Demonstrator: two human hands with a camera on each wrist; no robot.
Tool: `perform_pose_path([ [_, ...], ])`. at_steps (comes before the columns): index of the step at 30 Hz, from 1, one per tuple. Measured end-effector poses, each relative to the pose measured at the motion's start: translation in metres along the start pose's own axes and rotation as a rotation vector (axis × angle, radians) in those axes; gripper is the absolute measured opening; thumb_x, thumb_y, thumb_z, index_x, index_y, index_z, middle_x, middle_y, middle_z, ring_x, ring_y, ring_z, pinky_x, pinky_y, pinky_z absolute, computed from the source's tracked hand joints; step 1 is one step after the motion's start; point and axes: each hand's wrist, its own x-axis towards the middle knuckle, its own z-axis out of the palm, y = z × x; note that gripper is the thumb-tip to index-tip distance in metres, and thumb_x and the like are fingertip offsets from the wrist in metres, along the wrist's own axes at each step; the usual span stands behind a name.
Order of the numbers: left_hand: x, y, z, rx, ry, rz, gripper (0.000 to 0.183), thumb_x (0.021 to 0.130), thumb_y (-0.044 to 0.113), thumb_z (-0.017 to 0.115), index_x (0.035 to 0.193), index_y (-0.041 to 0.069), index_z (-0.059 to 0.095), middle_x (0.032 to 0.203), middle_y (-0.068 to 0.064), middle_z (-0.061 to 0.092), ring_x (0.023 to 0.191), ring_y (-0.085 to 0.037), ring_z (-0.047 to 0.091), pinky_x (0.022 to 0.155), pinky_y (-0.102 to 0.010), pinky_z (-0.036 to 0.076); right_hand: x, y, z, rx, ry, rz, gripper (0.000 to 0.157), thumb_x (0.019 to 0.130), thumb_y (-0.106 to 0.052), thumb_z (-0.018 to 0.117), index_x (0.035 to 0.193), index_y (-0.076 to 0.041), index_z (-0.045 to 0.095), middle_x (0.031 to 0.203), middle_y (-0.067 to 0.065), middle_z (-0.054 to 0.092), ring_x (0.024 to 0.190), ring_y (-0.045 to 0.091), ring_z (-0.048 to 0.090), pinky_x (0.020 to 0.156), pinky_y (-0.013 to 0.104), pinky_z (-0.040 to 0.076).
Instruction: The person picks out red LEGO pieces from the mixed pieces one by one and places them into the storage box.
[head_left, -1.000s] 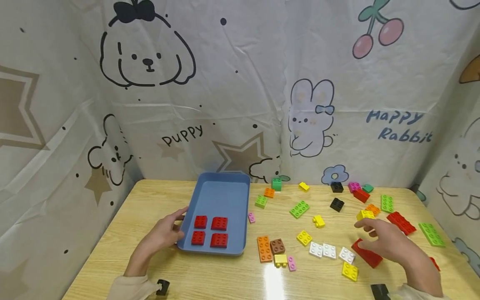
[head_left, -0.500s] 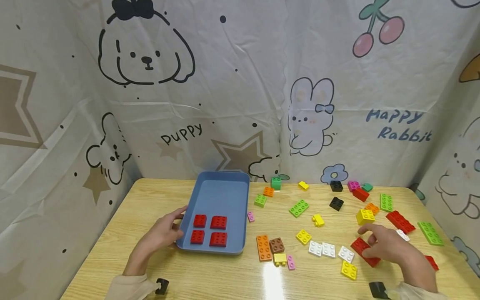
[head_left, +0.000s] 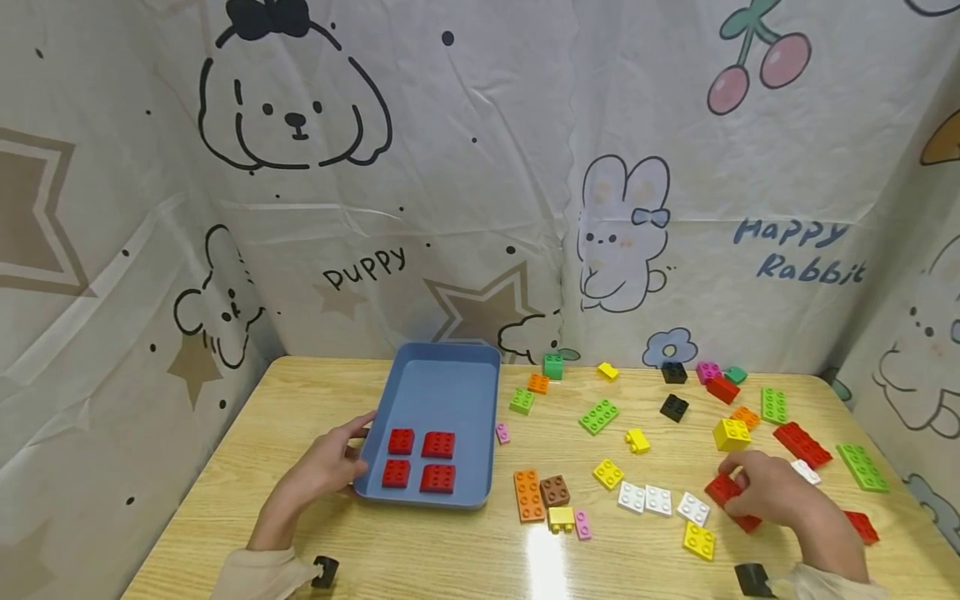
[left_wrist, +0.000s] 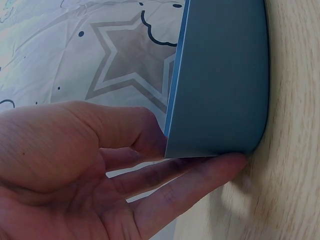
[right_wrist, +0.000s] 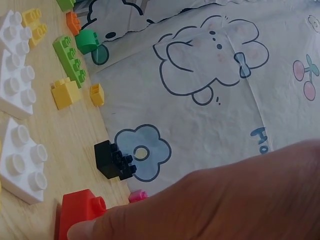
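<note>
On the left, my left hand (head_left: 328, 463) grips the near left side of a blue tray (head_left: 480, 400). In the left wrist view, its thumb is at the rim of the tray (left_wrist: 220, 80) and its fingers lie along the outer wall near the bottom. Two square red bricks (head_left: 401, 441) and two longer red bricks (head_left: 438, 445) lie in the near half of the tray. At the right my right hand (head_left: 776, 487) pinches a long red brick (head_left: 722, 490), partly covered by the fingers. In the right wrist view, the thumb presses against this red brick (right_wrist: 80, 210).
White bricks (head_left: 657, 500) and a yellow brick (head_left: 699, 540) lie just left of the right hand. A tall yellow brick (head_left: 731, 434) and another red brick (head_left: 802, 445) lie beyond it. Several mixed bricks spread toward the patterned cloth (head_left: 465, 208) behind the table.
My right hand has come down and slightly nearer, onto the long red brick, and its fingers have closed on it. The left hand and tray have stayed in place.
</note>
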Motion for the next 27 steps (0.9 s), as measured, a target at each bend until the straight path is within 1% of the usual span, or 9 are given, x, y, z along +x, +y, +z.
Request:
perform_pose_path([
  [5,0.000,0.001,0.000,0.007,0.001,0.002,0.078,0.084,-0.017,0.058,0.156,-0.006,0.033,0.141,-0.036,0.048,0.103,-0.038,0.063,0.062,-0.041,0.061,-0.001,-0.003,-0.003,0.002,0.031,-0.004,0.043,0.081,-0.005,0.081,0.118,0.008,0.063,0.090,0.009,0.055,0.079,0.022,0.053,0.067,0.033,0.051],
  [10,0.000,0.001,0.000,-0.004,0.000,-0.002,0.078,0.084,-0.017,0.058,0.157,-0.006,0.033,0.141,-0.037,0.048,0.102,-0.038,0.063,0.061,-0.042,0.061,-0.003,-0.009,-0.006,-0.029,0.059,-0.050,0.044,0.081,-0.007,0.082,0.120,0.007,0.065,0.091,0.008,0.058,0.078,0.022,0.053,0.067,0.034,0.051],
  [15,0.000,0.002,0.000,-0.024,-0.006,-0.006,0.078,0.084,-0.017,0.058,0.157,-0.006,0.032,0.142,-0.037,0.047,0.101,-0.037,0.063,0.060,-0.043,0.061,-0.005,-0.020,-0.004,-0.072,0.103,-0.088,0.049,0.081,-0.009,0.082,0.123,0.008,0.064,0.092,0.008,0.061,0.079,0.023,0.053,0.067,0.035,0.051],
  [22,0.000,0.003,0.000,-0.017,-0.001,0.006,0.077,0.084,-0.018,0.057,0.156,-0.007,0.033,0.141,-0.038,0.047,0.103,-0.039,0.063,0.059,-0.042,0.061,-0.003,-0.041,0.000,-0.091,0.158,-0.174,0.048,0.081,-0.009,0.082,0.124,0.003,0.066,0.092,0.006,0.062,0.081,0.023,0.054,0.071,0.038,0.052],
  [27,0.000,0.001,0.001,-0.019,0.004,-0.007,0.078,0.083,-0.018,0.057,0.157,-0.006,0.033,0.141,-0.037,0.048,0.101,-0.038,0.063,0.059,-0.042,0.061,0.000,-0.061,0.010,-0.095,0.184,-0.259,0.048,0.081,-0.008,0.083,0.126,0.001,0.067,0.100,0.009,0.067,0.087,0.025,0.058,0.079,0.046,0.056],
])
